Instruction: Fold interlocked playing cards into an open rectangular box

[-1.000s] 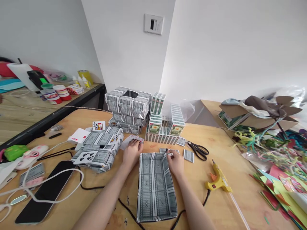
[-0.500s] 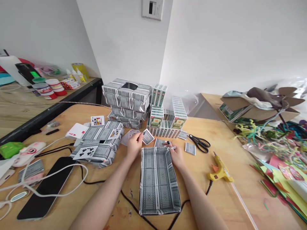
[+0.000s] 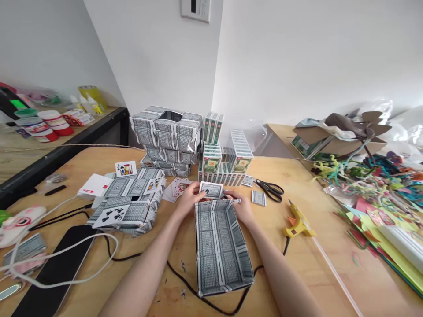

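Just beyond the far end of an open box covered in grey-patterned cards (image 3: 216, 246), my left hand (image 3: 189, 199) pinches a playing card (image 3: 211, 190) by its left side, patterned back facing me. At the card's right end is my right hand (image 3: 240, 206), its fingers closed near the card and the box's far right corner. Whether the right fingers grip the card or the corner is hard to tell. Face-up cards (image 3: 176, 189) lie fanned on the table left of my left hand.
Card-covered boxes (image 3: 168, 136) are stacked behind, beside card packs (image 3: 211, 160). Another card-covered piece (image 3: 132, 200) lies left. Scissors (image 3: 271, 190) and a yellow glue gun (image 3: 299, 224) lie right. A black cable (image 3: 183, 281) runs under the box.
The card in my left hand has turned level and moved right, nearer my right hand. The view has shifted, and the box's near end has swung slightly right.
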`<action>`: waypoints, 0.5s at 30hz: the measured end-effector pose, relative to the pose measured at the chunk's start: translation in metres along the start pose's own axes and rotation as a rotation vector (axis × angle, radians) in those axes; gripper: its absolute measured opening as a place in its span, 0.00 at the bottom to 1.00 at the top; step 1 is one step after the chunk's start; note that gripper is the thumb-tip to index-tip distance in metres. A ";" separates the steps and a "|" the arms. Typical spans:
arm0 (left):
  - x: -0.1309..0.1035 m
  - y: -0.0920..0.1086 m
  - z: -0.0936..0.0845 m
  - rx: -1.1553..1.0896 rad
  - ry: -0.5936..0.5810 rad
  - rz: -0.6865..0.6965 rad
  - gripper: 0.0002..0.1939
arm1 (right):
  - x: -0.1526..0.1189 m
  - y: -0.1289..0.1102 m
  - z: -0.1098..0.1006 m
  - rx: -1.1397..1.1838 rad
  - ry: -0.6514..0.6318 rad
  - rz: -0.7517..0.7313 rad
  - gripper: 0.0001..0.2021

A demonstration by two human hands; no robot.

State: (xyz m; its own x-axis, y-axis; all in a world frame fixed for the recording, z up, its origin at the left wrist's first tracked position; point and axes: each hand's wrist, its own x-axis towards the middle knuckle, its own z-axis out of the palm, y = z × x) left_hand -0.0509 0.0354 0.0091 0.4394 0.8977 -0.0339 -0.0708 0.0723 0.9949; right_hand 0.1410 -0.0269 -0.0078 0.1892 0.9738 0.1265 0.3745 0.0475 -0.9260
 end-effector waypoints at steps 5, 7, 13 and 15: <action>0.004 0.001 -0.002 0.069 -0.121 0.009 0.17 | 0.000 -0.003 0.003 0.024 -0.018 -0.029 0.15; 0.005 0.000 -0.003 0.111 -0.152 0.045 0.17 | 0.001 -0.003 0.004 0.053 -0.008 -0.011 0.15; 0.006 -0.002 -0.003 0.329 -0.178 0.045 0.15 | 0.002 0.003 0.005 0.075 0.043 0.054 0.14; 0.006 -0.002 -0.002 0.377 -0.115 0.045 0.17 | 0.002 0.002 0.005 0.089 0.028 0.059 0.15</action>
State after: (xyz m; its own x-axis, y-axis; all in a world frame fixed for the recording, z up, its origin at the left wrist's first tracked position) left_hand -0.0503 0.0412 0.0070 0.5420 0.8404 -0.0002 0.2321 -0.1495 0.9611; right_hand 0.1381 -0.0240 -0.0116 0.2346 0.9688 0.0800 0.2804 0.0113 -0.9598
